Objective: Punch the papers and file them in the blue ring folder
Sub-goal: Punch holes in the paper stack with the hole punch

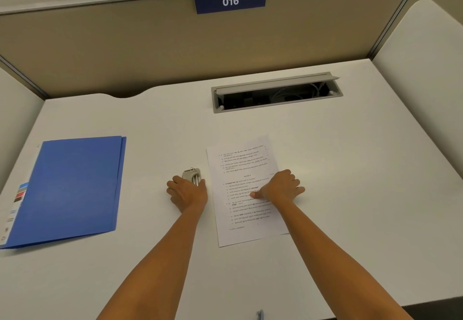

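A blue ring folder (pixel 75 187) lies closed on the left of the white desk (pixel 350 169). Printed white papers (pixel 240 164) lie flat at the middle of the desk. A small metal hole punch (pixel 191 174) sits just left of the papers' left edge. My left hand (pixel 186 193) rests on the punch and covers its near part. My right hand (pixel 281 188) lies on the middle of the papers with fingers curled and the thumb pressing the sheet.
An open cable tray (pixel 275 93) is recessed into the desk at the back right. Beige partition walls enclose the desk, with a blue "016" sign (pixel 230 1) on top. A small bluish object (pixel 260 314) pokes in at the near edge.
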### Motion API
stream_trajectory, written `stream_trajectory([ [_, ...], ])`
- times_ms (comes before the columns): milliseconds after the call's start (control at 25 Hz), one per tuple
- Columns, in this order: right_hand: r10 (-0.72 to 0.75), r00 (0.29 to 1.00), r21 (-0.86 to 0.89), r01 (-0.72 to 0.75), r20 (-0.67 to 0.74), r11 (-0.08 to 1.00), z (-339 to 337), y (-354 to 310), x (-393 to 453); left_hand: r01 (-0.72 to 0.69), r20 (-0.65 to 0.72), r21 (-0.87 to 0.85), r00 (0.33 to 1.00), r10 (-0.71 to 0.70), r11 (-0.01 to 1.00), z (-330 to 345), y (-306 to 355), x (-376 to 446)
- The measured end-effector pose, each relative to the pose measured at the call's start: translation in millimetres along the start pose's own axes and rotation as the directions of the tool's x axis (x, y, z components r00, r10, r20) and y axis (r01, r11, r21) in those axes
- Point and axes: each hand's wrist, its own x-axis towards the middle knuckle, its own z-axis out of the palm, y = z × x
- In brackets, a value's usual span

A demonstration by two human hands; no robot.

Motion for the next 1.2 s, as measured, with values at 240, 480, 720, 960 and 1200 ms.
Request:
stream_trajectory([
  [240,0.0,1.0,0.286,0.004,-0.015,0.958,5,3,-6,-0.788,-0.057,0.026,0.613,0.788,0.615,9,2,-23],
  [480,-0.139,0.99,0.491,0.104,0.035,0.865,0,17,1,-0.738,0.24,-0.046,0.646,0.724,0.674,27,5,-31],
  [720,-0.48,0.872,0.697,0.403,-0.096,0.593,-30,40,15,-0.483,0.015,-0.368,0.851,0.525,0.795,2,35,-27],
  [960,-0.501,0.844,0.866,0.385,-0.191,0.319,-58,50,19,0.266,0.568,-0.688,0.776,0.274,0.675,-36,73,-6],
  [1200,-0.5,0.794,0.871,0.47,-0.346,0.144,-77,30,-1,0.018,0.395,-0.811,0.754,0.525,0.585,-57,106,-23],
])
